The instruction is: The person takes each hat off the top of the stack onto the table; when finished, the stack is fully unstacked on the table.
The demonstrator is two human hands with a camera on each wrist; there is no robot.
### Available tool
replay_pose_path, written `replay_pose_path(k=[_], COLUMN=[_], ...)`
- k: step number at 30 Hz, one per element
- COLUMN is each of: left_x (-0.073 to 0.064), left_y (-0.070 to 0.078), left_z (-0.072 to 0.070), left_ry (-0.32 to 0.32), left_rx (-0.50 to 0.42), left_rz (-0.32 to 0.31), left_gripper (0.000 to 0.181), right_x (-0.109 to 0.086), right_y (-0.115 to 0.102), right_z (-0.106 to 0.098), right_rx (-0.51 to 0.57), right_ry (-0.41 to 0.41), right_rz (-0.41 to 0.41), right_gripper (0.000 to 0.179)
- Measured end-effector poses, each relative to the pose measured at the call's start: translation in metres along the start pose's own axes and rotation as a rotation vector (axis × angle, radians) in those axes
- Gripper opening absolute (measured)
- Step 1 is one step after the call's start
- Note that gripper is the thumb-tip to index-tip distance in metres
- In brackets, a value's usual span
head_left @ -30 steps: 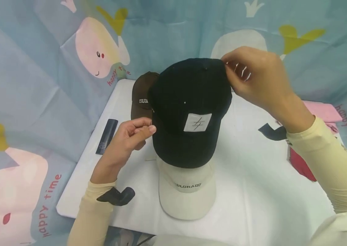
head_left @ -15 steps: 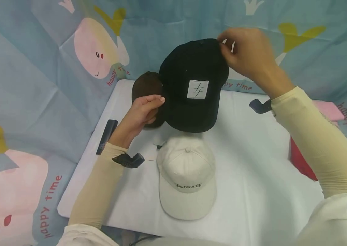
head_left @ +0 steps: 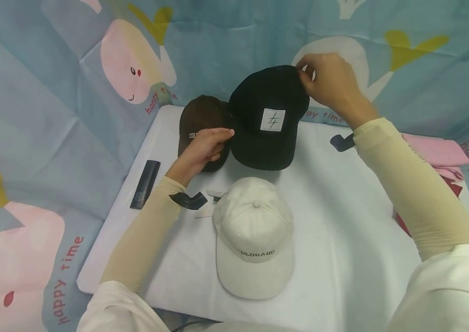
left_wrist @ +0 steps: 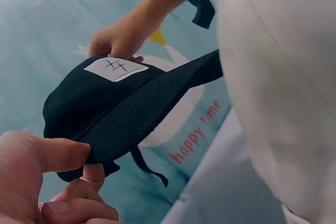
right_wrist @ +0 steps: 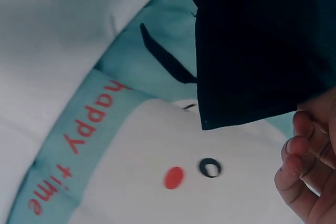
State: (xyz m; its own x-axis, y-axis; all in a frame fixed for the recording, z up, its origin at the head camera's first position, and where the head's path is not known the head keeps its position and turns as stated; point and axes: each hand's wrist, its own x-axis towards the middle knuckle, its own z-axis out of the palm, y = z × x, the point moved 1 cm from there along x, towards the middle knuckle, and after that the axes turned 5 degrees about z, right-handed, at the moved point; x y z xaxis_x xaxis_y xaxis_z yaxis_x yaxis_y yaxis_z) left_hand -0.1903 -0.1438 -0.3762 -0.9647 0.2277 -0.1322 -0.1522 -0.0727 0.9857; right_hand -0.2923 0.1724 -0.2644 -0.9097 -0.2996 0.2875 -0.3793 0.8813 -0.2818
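Between both hands hangs a black cap [head_left: 269, 92] with a white square patch [head_left: 273, 120], its brim towards me. My left hand [head_left: 205, 145] pinches the cap's left edge where the brim starts; in the left wrist view thumb and forefinger meet on that edge. At the upper right of the crown, my right hand [head_left: 329, 80] pinches the fabric. A loose dark strap [right_wrist: 165, 56] dangles from the cap in the right wrist view. Nearer to me, a cream cap [head_left: 255, 230] lettered "COLORADO" sits on the table. A brown cap [head_left: 201, 113] stands behind my left hand, partly covered by it.
The white table [head_left: 334, 230] backs onto a blue patterned curtain [head_left: 217, 46]. A dark flat strip [head_left: 145, 184] lies near the left edge. Folded pink cloth [head_left: 437, 150] and a red item [head_left: 402, 224], partly behind my right arm, lie at the right.
Both hands have carried the black cap up and away from above the cream cap, which now shows fully. In the last half second it shifted slightly right and down beside the brown cap.
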Motion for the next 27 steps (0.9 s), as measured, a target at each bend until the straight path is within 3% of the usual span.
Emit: replay_pose_path(k=[8, 13, 18, 22, 27], left_x=[0.012, 0.021, 0.027, 0.029, 0.033], left_y=[-0.021, -0.034, -0.047, -0.056, -0.066], left_z=[0.005, 0.006, 0.007, 0.007, 0.008], left_ry=[-0.003, 0.011, -0.016, -0.008, 0.021], left_rx=[0.081, 0.143, 0.237, 0.25, 0.258], left_rz=[-0.094, -0.184, -0.269, -0.296, -0.319], left_gripper=[0.02, 0.022, 0.027, 0.038, 0.027], right_x=[-0.001, -0.004, -0.008, -0.009, -0.01], right_y=[0.018, 0.027, 0.035, 0.039, 0.044], right_z=[0.023, 0.036, 0.054, 0.068, 0.08], right_rx=[-0.007, -0.014, -0.018, -0.018, -0.011], right_ry=[-0.075, -0.122, -0.159, -0.172, -0.155], right_rz=[0.027, 0.047, 0.065, 0.068, 0.076], right_gripper=[0.038, 0.037, 0.035, 0.034, 0.033])
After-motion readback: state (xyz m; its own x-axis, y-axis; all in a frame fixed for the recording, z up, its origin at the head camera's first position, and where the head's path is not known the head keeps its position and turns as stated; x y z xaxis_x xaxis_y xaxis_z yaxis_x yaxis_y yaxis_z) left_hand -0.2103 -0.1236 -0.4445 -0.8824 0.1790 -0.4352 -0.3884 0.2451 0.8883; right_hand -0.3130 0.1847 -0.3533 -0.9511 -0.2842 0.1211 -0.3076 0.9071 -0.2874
